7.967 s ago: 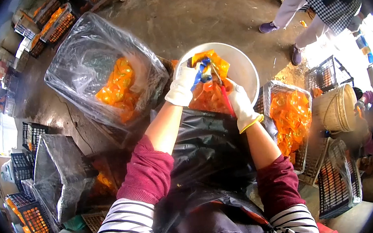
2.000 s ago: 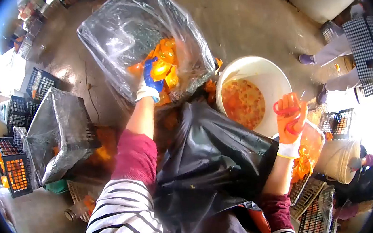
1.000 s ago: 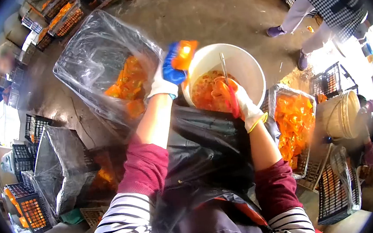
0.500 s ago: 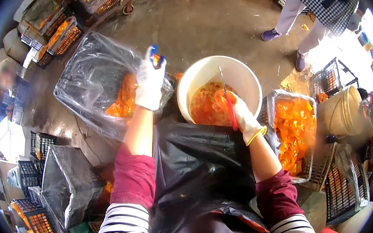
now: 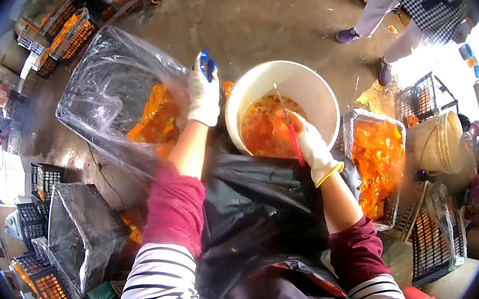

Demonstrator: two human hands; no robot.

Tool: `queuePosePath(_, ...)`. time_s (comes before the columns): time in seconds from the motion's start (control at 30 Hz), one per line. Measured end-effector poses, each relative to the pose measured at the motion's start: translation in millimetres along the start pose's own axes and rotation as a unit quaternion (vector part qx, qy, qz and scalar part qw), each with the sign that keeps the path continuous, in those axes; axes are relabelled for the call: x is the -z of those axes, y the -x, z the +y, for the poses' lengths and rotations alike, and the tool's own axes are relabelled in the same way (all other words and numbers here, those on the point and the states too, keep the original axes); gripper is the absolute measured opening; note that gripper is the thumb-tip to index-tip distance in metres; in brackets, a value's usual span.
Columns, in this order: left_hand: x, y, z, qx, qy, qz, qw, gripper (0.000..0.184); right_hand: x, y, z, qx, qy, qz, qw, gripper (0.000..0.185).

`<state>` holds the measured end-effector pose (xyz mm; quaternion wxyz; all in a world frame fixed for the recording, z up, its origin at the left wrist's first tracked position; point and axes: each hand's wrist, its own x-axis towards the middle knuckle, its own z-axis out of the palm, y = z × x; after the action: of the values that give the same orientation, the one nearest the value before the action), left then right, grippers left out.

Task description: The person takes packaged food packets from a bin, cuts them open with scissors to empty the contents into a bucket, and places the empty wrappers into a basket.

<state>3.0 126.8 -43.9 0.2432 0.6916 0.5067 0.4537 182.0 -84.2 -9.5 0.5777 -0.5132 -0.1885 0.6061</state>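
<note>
- The right hand [image 5: 312, 145], in a pale glove with an orange-stained front, is clamped on a pair of scissors [image 5: 294, 138] with red handles.
- The scissors lie along the finger side of that hand, their handles against the glove and their metal tip pointing away from the wearer.
- Both the right hand and the scissors are over the near right part of a large white bucket [image 5: 316, 91].
- Below them, inside the bucket, small orange bits [image 5: 263, 125] sit in a reddish wet mix.
- The left hand [image 5: 205, 89], in a white glove with blue fingers, is raised with its fingers curled in; I cannot tell whether anything is gripped inside.
- That hand is well apart from the scissors, left of the bucket and beside the right edge of a box lined with clear plastic [image 5: 93, 100].
- Larger orange pieces [image 5: 158, 114] lie in that lined box, just left of the left wrist.
- To the right of the right hand, near it, a crate [image 5: 396, 209] is heaped with shiny orange pieces.
- A black apron [image 5: 262, 205] spreads between the two forearms, up to the bucket's near rim.
- Farther off at the upper right stands another person [image 5: 424, 2] in a checked garment.
</note>
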Motion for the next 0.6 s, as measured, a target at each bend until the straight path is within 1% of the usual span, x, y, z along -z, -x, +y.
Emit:
queuePosePath(0.03,-2.0,6.5,16.7,0.01,-0.064,-0.025,0.998,0.047,-2.6,0.7,-2.1,-0.006,-0.012,0.015,1.0,0.031)
queuePosePath(0.07,-9.8,18.7,19.2,-0.04,-0.182,-0.125,0.975,0.046,0.1,0.5,-0.1,0.015,0.094,0.018,0.995,0.03)
queuePosePath(0.1,-14.5,25.6,18.1,-0.087,-0.295,-0.218,0.926,0.044,4.3,-0.4,4.1,0.035,0.202,0.018,0.979,0.03)
queuePosePath(0.13,-14.8,23.7,16.3,-0.077,-0.248,-0.202,0.944,0.043,6.0,-3.2,4.6,0.059,0.308,0.016,0.95,0.03)
queuePosePath(0.23,-13.6,17.3,-2.5,-0.051,-0.114,-0.146,0.981,0.039,4.5,-3.3,7.7,0.046,0.156,-0.005,0.987,0.029)
queuePosePath(0.27,-19.2,14.4,-21.4,-0.044,-0.07,-0.122,0.989,0.038,7.0,-5.6,7.8,0.073,0.274,0.009,0.959,0.031)
queuePosePath(0.3,-24.3,13.4,-41.4,-0.034,-0.025,-0.1,0.994,0.037,10.6,-9.2,10.2,0.071,0.292,0.006,0.954,0.031)
queuePosePath(0.37,-0.4,5.5,-17.7,0.08,0.084,-0.097,0.988,0.034,14.2,-13.4,17.8,0.063,0.327,-0.001,0.943,0.032)
queuePosePath(0.4,2.9,2.9,-22.3,0.104,0.167,-0.07,0.978,0.032,8.3,-9.1,14.4,0.073,0.31,-0.017,0.948,0.032)
queuePosePath(0.43,3.9,-3.8,-32.1,0.122,0.25,-0.04,0.96,0.031,5.2,-8.9,14.5,0.047,0.222,-0.03,0.973,0.033)
queuePosePath(0.47,4.5,-8.5,-41.0,0.078,0.256,-0.014,0.963,0.024,3.7,-8.9,15.6,0.02,0.132,-0.044,0.99,0.033)
queuePosePath(0.5,12.5,-11.8,-31.4,0.083,0.278,-0.016,0.957,0.024,2.7,-10.2,16.6,-0.008,0.041,-0.058,0.997,0.034)
queuePosePath(0.57,29.8,-6.5,8.5,0.095,0.321,-0.028,0.942,0.023,5.3,-16.3,21.8,0.018,0.111,-0.072,0.991,0.036)
queuePosePath(0.6,37.0,1.2,31.5,0.083,0.315,-0.033,0.945,0.026,6.4,-16.7,23.3,0.031,0.145,-0.075,0.986,0.037)
